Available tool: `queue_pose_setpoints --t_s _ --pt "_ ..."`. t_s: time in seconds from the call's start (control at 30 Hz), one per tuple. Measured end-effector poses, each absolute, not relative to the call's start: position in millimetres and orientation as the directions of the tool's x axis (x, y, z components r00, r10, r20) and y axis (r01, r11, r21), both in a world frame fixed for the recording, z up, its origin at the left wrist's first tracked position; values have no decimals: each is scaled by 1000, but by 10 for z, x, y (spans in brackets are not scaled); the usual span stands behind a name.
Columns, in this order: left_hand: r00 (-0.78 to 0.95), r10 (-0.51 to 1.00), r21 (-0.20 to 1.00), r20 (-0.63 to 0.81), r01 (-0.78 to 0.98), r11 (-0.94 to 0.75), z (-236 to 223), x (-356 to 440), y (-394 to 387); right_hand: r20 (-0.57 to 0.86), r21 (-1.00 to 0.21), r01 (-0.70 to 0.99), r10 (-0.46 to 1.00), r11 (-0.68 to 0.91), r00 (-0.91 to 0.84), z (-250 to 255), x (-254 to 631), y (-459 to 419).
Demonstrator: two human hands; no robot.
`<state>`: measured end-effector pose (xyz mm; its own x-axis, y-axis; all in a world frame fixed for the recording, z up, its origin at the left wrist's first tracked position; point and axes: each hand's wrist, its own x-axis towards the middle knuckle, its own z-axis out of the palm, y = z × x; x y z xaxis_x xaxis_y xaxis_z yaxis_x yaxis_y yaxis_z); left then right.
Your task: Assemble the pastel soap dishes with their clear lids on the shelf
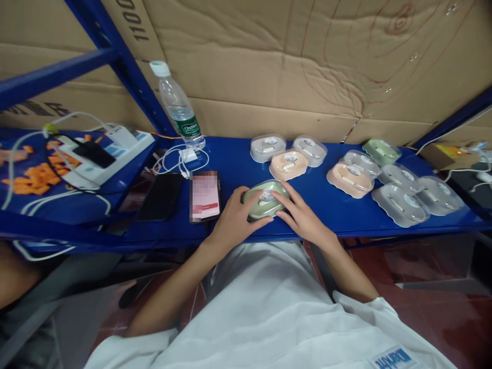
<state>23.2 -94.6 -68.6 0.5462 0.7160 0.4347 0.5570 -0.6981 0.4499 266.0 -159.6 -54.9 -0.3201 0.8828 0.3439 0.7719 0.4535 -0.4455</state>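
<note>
A green oval soap box (265,206) with a clear lid and a round sticker sits at the front of the blue shelf, between my two hands. My left hand (235,215) grips its left end, thumb along the top and near edge. On the other end, my right hand (302,212) has its fingers over the lid and the right rim. Just behind are a peach soap box (289,165) and two grey ones, a left grey soap box (268,148) and a right grey soap box (310,151). The underside of the green box is hidden.
Farther right stand several more boxes, including a peach soap box (349,180) and a green soap box (381,151). Leftward are a lit phone (205,197), a dark phone (160,197), a water bottle (179,110) and a power strip (90,171). Cardboard (249,66) backs the shelf (230,154).
</note>
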Motion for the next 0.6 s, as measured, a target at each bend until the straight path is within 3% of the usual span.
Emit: queue_pose_setpoints --t_s 0.6 --pt "561 736 598 379 458 -658 -743 221 -939 523 -202 851 788 486 -326 -609 2609 -1591"
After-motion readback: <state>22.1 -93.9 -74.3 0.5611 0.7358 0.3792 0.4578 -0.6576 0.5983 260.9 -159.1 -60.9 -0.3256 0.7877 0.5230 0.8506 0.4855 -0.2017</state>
